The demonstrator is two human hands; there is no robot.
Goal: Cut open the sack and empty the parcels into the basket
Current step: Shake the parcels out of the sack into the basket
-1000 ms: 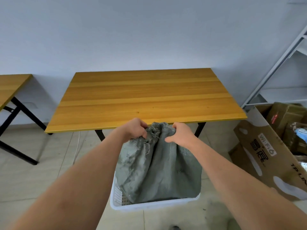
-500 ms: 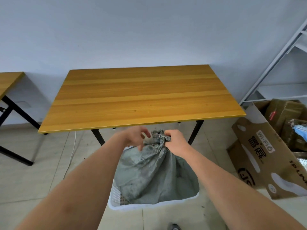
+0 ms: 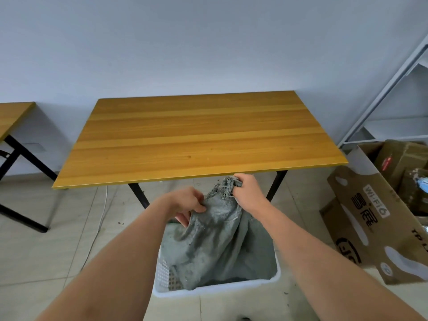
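Observation:
A grey-green woven sack (image 3: 215, 239) hangs down into a white plastic basket (image 3: 166, 276) on the floor in front of the table. My right hand (image 3: 249, 193) grips the frayed top end of the sack and holds it up. My left hand (image 3: 187, 205) pinches the sack's side a little lower, to the left. The sack's lower part fills the basket and hides whatever lies inside. No parcels show.
A wooden table (image 3: 199, 135) with black legs stands just beyond the basket. An open cardboard box (image 3: 375, 218) with smaller boxes sits on the floor at right, under a white metal shelf (image 3: 393, 93). A second table (image 3: 11, 117) is at far left.
My left hand let go of the sack's top and took hold lower on its side. My right hand kept the top end and lifted it to the right. The sack looks slacker.

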